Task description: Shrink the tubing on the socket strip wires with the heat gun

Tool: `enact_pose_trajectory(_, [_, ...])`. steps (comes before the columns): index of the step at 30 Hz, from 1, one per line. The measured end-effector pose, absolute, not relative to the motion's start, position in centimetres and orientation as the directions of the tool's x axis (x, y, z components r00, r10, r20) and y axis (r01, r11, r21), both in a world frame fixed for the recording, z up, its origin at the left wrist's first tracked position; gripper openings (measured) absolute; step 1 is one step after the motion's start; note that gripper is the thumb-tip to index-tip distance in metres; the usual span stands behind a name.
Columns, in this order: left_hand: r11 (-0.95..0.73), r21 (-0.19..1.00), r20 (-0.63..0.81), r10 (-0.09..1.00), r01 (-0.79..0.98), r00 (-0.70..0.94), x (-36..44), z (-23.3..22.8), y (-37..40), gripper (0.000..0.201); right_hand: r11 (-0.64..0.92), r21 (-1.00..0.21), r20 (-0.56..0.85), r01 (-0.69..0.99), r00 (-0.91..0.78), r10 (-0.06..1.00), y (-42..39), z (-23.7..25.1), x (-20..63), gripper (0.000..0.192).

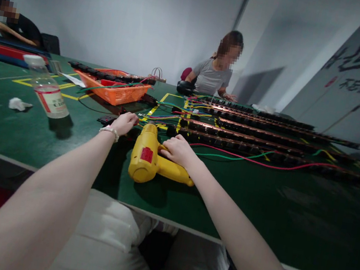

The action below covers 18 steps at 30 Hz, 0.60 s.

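A yellow heat gun (145, 154) with a red label lies on the green table in front of me, its nozzle pointing away and its handle to the right. Just left of the nozzle, my left hand (126, 122) has its fingers closed on thin wires (142, 122); their tips are partly hidden. Behind the heat gun's handle, my right hand (179, 149) is curled beside the near end of a long black strip (220, 141). What its fingers grip is hidden. A black item (105, 120) lies by my left hand.
Several long black strips with copper-coloured tops (253, 128) and coloured wires stretch right. An orange basket (116, 94) stands behind my left hand, a plastic bottle (51, 92) and crumpled tissue (18, 104) at left. A person (212, 76) sits opposite, another (25, 28) far left.
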<state>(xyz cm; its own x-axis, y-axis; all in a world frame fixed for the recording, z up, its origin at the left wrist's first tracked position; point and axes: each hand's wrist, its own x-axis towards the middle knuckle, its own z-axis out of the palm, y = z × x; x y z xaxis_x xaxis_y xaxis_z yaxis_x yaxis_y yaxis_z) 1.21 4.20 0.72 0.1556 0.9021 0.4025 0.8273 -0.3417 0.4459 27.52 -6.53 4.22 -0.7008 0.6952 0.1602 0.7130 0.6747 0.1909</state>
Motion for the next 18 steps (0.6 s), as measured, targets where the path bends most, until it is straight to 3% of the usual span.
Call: enact_pose_trajectory(18, [-0.344,0.45,0.382,0.908,0.824,0.17,1.0,0.4,4.5,0.038,0.597,0.241,0.179,0.765,-0.64,0.747,-6.6,3.8,31.7,0.025])
